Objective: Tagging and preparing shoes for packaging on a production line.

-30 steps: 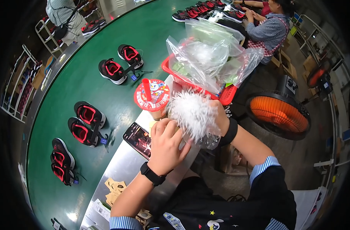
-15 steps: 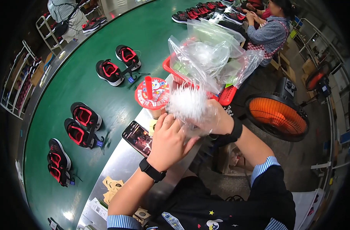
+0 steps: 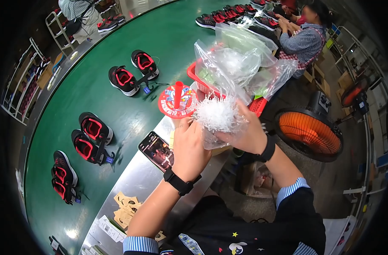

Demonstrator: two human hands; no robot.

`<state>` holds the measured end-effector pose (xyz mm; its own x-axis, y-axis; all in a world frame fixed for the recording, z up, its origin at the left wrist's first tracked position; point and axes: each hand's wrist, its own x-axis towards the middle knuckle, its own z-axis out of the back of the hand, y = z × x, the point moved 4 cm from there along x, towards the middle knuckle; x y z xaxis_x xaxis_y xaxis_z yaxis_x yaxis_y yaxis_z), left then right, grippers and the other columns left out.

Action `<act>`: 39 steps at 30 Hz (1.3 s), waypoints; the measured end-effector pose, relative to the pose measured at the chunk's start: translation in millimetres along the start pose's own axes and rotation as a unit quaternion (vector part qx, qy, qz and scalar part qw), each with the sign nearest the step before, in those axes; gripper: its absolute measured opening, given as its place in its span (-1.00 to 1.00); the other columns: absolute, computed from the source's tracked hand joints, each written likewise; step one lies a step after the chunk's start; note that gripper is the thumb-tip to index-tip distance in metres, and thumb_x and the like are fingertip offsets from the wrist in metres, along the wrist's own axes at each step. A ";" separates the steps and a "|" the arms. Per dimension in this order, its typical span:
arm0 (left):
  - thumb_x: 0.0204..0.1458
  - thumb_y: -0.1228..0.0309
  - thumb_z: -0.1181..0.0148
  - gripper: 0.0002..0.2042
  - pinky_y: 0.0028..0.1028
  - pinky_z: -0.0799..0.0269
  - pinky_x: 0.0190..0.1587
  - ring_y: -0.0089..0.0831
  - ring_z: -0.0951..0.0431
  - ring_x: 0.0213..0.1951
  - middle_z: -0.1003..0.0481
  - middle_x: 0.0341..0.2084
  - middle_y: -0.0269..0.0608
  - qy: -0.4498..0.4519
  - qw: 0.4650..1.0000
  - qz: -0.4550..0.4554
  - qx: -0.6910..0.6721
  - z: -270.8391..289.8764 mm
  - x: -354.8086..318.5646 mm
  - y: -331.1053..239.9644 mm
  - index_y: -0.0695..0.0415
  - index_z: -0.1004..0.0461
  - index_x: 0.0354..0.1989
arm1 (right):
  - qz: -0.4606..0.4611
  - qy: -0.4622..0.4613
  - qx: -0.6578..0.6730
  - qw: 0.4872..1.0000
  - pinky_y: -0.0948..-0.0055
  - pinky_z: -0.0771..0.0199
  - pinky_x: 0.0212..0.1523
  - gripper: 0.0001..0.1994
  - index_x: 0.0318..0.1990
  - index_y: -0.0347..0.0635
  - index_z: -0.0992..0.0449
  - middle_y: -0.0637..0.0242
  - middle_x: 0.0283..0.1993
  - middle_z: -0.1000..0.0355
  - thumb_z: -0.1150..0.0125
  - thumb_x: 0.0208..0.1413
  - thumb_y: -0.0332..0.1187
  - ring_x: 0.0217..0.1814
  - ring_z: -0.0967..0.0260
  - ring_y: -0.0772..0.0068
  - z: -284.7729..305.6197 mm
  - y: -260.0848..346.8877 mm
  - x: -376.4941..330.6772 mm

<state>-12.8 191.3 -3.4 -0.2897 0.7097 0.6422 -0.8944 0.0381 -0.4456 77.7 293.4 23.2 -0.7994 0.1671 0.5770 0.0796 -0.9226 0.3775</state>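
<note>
A bushy bundle of thin white plastic tag fasteners (image 3: 218,113) sticks up out of a clear plastic bag (image 3: 213,139). My right hand (image 3: 250,135) is closed around the right side of that bag. At the bundle's left edge, my left hand (image 3: 190,142) has its fingers bent together, the tips hidden from sight. Just beyond the left hand stands a drink cup with a printed red lid (image 3: 167,106) and a red straw (image 3: 178,94). A phone with a lit screen (image 3: 156,151) lies beside my left wrist.
Pairs of black and red sneakers (image 3: 92,131) sit on the green table (image 3: 117,112). A red basket (image 3: 194,74) holds clear plastic bags (image 3: 236,59). Tan paper tags (image 3: 125,208) lie on the metal ledge (image 3: 147,182). An orange fan (image 3: 306,131) stands right; a co-worker (image 3: 304,44) sits far right.
The bundle in its bag has moved slightly right and now shows more sharply. My left hand has shifted right and farther in, its fingers drawn closer together.
</note>
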 end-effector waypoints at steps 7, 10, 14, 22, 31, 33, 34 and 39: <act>-0.44 0.56 -0.14 -0.64 -0.26 -0.20 -0.24 -0.12 -0.29 -0.20 -0.34 -0.38 -0.10 0.003 1.000 0.013 -0.004 -11.8 3.9 -4.7 0.27 -0.32 -0.33 | -0.099 0.005 -0.059 0.993 0.30 -0.39 -0.46 -0.70 -0.31 -0.19 -0.40 0.16 -0.47 -0.40 -0.23 -0.21 -0.24 -0.47 -0.37 0.09 10.5 -6.7 -8.4; -0.43 0.55 -0.14 -0.60 -0.26 -0.20 -0.20 -0.10 -0.28 -0.17 -0.33 -0.32 -0.07 0.000 1.000 0.012 -0.008 -13.8 2.8 -5.6 0.28 -0.33 -0.27 | -0.064 0.101 -0.073 0.990 0.28 -0.39 -0.45 -0.72 -0.33 -0.20 -0.42 0.17 -0.45 -0.41 -0.22 -0.21 -0.26 -0.47 -0.37 0.09 9.7 -18.4 -7.4; -0.41 0.54 -0.12 -0.58 -0.26 -0.20 -0.13 -0.07 -0.27 -0.12 -0.31 -0.24 -0.02 0.001 1.000 0.011 0.015 -12.7 2.5 -7.2 0.30 -0.32 -0.23 | -0.045 0.151 -0.097 0.983 0.29 -0.39 -0.45 -0.72 -0.32 -0.20 -0.41 0.20 -0.43 -0.39 -0.22 -0.23 -0.29 -0.46 -0.37 0.10 15.5 -22.5 -3.7; -0.41 0.55 -0.12 -0.59 -0.22 -0.20 -0.09 -0.08 -0.28 -0.12 -0.30 -0.23 -0.01 0.000 1.000 0.003 -0.024 -24.6 4.3 0.9 0.30 -0.32 -0.24 | -0.087 0.123 -0.082 0.985 0.34 -0.39 -0.46 -0.73 -0.34 -0.18 -0.42 0.22 -0.41 -0.37 -0.20 -0.31 -0.39 -0.46 -0.36 0.13 13.9 -36.5 -12.4; -0.41 0.55 -0.12 -0.49 -0.12 -0.05 0.06 -0.11 -0.27 -0.07 -0.30 -0.18 -0.06 -0.021 0.997 -0.003 -0.074 -41.3 14.0 3.4 0.28 -0.24 -0.12 | 0.086 0.187 -0.061 0.977 0.40 -0.41 -0.34 -0.75 -0.26 -0.01 -0.46 0.31 -0.28 -0.43 -0.11 -0.20 -0.32 -0.34 -0.39 0.28 11.2 -44.5 14.1; -0.40 0.53 -0.12 -0.50 -0.14 -0.07 0.04 -0.12 -0.28 -0.11 -0.31 -0.20 -0.07 0.002 0.998 -0.003 -0.065 -44.0 19.0 4.3 0.28 -0.24 -0.13 | 0.077 0.177 -0.086 0.977 0.39 -0.41 -0.34 -0.76 -0.27 -0.01 -0.46 0.31 -0.27 -0.42 -0.11 -0.20 -0.32 -0.34 -0.39 0.28 16.3 -43.6 12.5; -0.39 0.52 -0.12 -0.52 -0.16 -0.09 0.01 -0.14 -0.29 -0.14 -0.31 -0.22 -0.07 0.027 0.998 -0.008 -0.058 -47.1 21.8 4.5 0.27 -0.25 -0.14 | 0.065 0.163 -0.114 0.978 0.39 -0.41 -0.33 -0.76 -0.27 -0.02 -0.46 0.30 -0.27 -0.42 -0.12 -0.20 -0.32 -0.33 -0.39 0.28 17.9 -43.1 12.4; -0.38 0.53 -0.09 -0.56 -0.16 -0.09 0.01 -0.13 -0.29 -0.17 -0.33 -0.33 -0.03 -0.026 0.996 0.014 -0.084 -53.4 26.7 4.7 0.28 -0.24 -0.18 | -0.070 0.075 -0.123 0.987 0.40 -0.43 -0.45 -0.76 -0.30 -0.05 -0.48 0.26 -0.37 -0.45 -0.18 -0.24 -0.35 -0.41 -0.42 0.23 21.7 -49.3 4.6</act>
<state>-6.5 248.0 -21.6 -0.3357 0.6743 0.6578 -0.8176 0.1382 -0.5590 83.0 347.2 23.0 -0.8726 0.2622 0.4120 -0.1695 -0.9538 0.2480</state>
